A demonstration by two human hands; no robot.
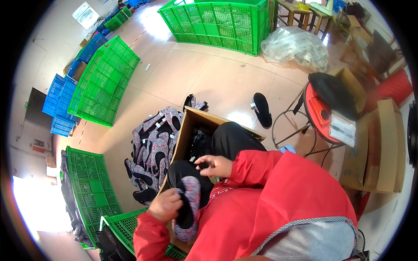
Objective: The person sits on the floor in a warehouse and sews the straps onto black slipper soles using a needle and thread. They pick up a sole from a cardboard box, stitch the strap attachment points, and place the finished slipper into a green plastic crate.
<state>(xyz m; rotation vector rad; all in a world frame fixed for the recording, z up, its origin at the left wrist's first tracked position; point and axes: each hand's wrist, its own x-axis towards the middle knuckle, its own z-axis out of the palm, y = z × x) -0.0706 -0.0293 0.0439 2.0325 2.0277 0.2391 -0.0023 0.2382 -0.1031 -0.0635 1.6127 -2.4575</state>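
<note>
A pale tiled floor [209, 82] carries everything here. Green crates [104, 82] and blue crates [61, 104] stand toward its left and far edges, a clear plastic bag [296, 45] lies at the far right, and a single black shoe [262, 109] rests near a red stool [322, 115]. An open cardboard box [185, 130] sits just in front of the person's knees, with a pile of floral shoes [152, 148] against its left side.

The left hand [165, 205] has its fingers curled shut around a floral shoe with a black lining [188, 204], held over the lap at the box's near edge. The right hand [216, 165] hovers above the box's near edge, fingers bent and pinching a small dark piece [203, 165]; what that piece is cannot be told.
</note>
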